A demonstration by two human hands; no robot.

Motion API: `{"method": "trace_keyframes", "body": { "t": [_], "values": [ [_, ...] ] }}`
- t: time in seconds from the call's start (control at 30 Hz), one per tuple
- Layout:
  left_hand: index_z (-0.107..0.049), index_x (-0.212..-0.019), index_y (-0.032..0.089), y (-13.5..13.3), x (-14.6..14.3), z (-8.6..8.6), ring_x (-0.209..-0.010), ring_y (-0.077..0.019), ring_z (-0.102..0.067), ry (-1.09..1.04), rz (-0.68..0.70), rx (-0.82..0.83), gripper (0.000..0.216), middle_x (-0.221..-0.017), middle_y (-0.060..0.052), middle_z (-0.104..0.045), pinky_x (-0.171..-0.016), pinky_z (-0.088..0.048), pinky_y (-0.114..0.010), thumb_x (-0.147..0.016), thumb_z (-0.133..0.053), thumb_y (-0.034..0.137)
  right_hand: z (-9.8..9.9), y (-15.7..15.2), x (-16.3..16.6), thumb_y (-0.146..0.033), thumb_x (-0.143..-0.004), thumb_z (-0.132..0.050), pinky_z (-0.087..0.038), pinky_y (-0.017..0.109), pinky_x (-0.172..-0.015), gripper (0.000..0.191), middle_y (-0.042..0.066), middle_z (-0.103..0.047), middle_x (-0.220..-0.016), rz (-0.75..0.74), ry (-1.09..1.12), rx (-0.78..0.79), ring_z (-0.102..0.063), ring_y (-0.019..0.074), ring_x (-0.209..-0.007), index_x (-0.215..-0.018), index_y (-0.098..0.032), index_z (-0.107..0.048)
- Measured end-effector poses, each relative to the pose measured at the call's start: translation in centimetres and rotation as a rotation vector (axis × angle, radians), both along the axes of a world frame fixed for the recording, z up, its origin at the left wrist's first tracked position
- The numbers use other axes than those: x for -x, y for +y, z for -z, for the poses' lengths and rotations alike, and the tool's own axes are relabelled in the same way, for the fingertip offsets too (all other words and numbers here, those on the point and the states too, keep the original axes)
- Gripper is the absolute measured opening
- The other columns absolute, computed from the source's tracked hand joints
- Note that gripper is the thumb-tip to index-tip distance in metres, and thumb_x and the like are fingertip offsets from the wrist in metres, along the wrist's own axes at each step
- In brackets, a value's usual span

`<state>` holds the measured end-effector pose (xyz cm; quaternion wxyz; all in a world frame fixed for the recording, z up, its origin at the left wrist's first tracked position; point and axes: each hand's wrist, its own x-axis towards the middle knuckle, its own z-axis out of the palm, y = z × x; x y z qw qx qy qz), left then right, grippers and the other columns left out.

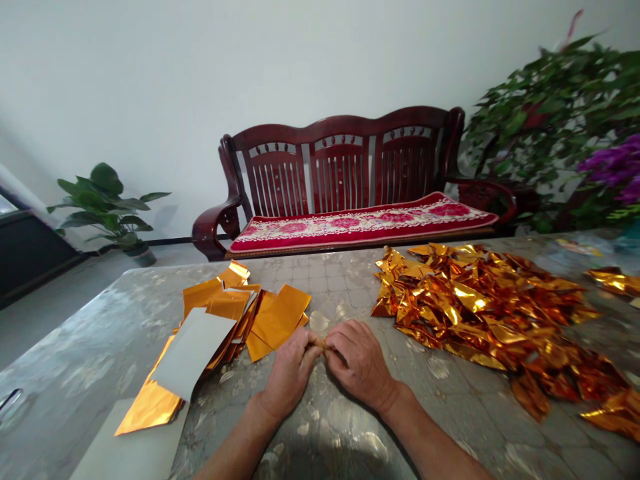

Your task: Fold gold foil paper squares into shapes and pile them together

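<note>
My left hand (291,370) and my right hand (359,363) meet fingertip to fingertip above the table's middle. Both are closed in a pinch, and a tiny bit of gold foil paper (325,344) shows between them; the fingers hide the rest of it. Left of my hands lies a loose stack of flat gold foil sheets (280,321), fanned out in several directions. A pale grey sheet (195,350) rests on top of that stack. To the right spreads a large heap of folded, shiny gold foil pieces (470,310).
A clear patterned cover lies over the table (135,320). Another pale sheet (130,443) sits at the near left. Clear plastic (575,253) lies at the far right. Beyond the table stand a dark wooden bench (335,167) with a red cushion and potted plants (115,207).
</note>
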<state>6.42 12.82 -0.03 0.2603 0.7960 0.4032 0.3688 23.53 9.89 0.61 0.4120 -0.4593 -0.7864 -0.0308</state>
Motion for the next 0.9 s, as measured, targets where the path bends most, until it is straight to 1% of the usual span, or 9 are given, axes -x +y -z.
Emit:
{"method": "trace_keyframes", "body": {
  "t": [0.17,0.33,0.43,0.5,0.6,0.7,0.77,0.8,0.9],
  "values": [
    [-0.054,-0.081,0.02,-0.1,0.2,0.0,-0.077,-0.0152,-0.055,0.012,0.016,0.009,0.015,-0.08,0.0,-0.057,-0.073,-0.043,-0.026,-0.094,-0.047,0.021,-0.1,0.1,-0.1,-0.011,-0.087,-0.053,-0.04,0.033,-0.076,0.013,0.003,-0.063,-0.083,-0.022,-0.015,-0.049,-0.05,0.0187,-0.082,-0.082,-0.021,-0.059],
    [-0.054,-0.08,0.02,-0.1,0.5,-0.2,-0.075,-0.0145,-0.056,0.025,0.01,-0.049,0.016,-0.078,0.001,-0.057,-0.071,-0.043,-0.025,-0.094,-0.048,0.02,-0.2,-0.2,-0.3,-0.016,-0.089,-0.055,-0.04,0.033,-0.073,0.015,0.003,-0.062,-0.077,-0.019,-0.021,-0.079,-0.051,0.0184,-0.078,-0.076,-0.021,-0.058],
    [-0.054,-0.08,0.02,0.2,0.9,-0.3,-0.075,-0.0139,-0.056,0.022,0.042,-0.132,0.017,-0.078,0.0,-0.057,-0.072,-0.044,-0.024,-0.096,-0.047,0.02,-0.3,-0.4,-1.0,-0.026,-0.092,-0.059,-0.042,0.034,-0.077,0.009,0.004,-0.065,-0.085,-0.007,0.065,-0.046,-0.056,0.0194,-0.084,-0.084,-0.022,-0.061],
    [-0.055,-0.082,0.02,0.3,1.2,-0.4,-0.076,-0.0138,-0.057,0.029,0.094,-0.202,0.018,-0.079,-0.001,-0.058,-0.072,-0.045,-0.024,-0.097,-0.046,0.021,-0.3,-0.3,-1.8,-0.03,-0.093,-0.057,-0.044,0.035,-0.081,0.01,0.005,-0.067,-0.091,0.052,0.187,-0.015,-0.058,0.0206,-0.089,-0.091,-0.022,-0.062],
    [-0.059,-0.09,0.02,0.3,1.6,-0.4,-0.081,-0.0142,-0.061,0.07,0.22,-0.312,0.016,-0.086,-0.004,-0.063,-0.074,-0.048,-0.023,-0.098,-0.045,0.019,-0.2,0.2,-2.9,-0.023,-0.092,-0.052,-0.047,0.036,-0.084,0.013,0.006,-0.066,-0.096,0.106,0.317,0.021,-0.06,0.0209,-0.093,-0.097,-0.022,-0.064],
    [-0.061,-0.103,0.021,0.1,2.0,-0.3,-0.09,-0.0152,-0.064,0.16,0.314,-0.406,0.019,-0.099,-0.008,-0.068,-0.077,-0.05,-0.024,-0.098,-0.043,0.016,-0.1,0.5,-3.3,-0.006,-0.081,-0.048,-0.048,0.038,-0.091,0.036,0.006,-0.066,-0.106,-0.001,0.282,0.088,-0.059,0.0211,-0.103,-0.108,-0.023,-0.065],
    [-0.061,-0.108,0.022,0.0,2.2,-0.2,-0.093,-0.016,-0.065,0.221,0.33,-0.449,0.024,-0.104,-0.008,-0.069,-0.078,-0.051,-0.024,-0.097,-0.042,0.014,0.0,0.5,-3.2,0.002,-0.072,-0.044,-0.047,0.039,-0.095,0.051,0.005,-0.065,-0.112,-0.079,0.239,0.134,-0.058,0.0204,-0.108,-0.11,-0.024,-0.065],
    [-0.062,-0.11,0.023,-0.1,2.2,-0.2,-0.094,-0.0163,-0.066,0.24,0.329,-0.464,0.026,-0.105,-0.008,-0.07,-0.078,-0.052,-0.025,-0.097,-0.041,0.014,0.0,0.5,-3.1,0.004,-0.069,-0.043,-0.047,0.039,-0.095,0.055,0.005,-0.064,-0.113,-0.097,0.219,0.148,-0.058,0.0201,-0.109,-0.109,-0.025,-0.065],
    [-0.061,-0.119,0.024,-0.2,2.3,-0.3,-0.099,-0.0168,-0.067,0.253,0.341,-0.47,0.03,-0.111,-0.009,-0.07,-0.082,-0.053,-0.026,-0.097,-0.042,0.014,-0.2,0.2,-2.9,0.003,-0.069,-0.047,-0.048,0.041,-0.093,0.047,0.005,-0.063,-0.116,-0.07,0.159,0.158,-0.057,0.0211,-0.108,-0.1,-0.025,-0.068]
  ]
}}
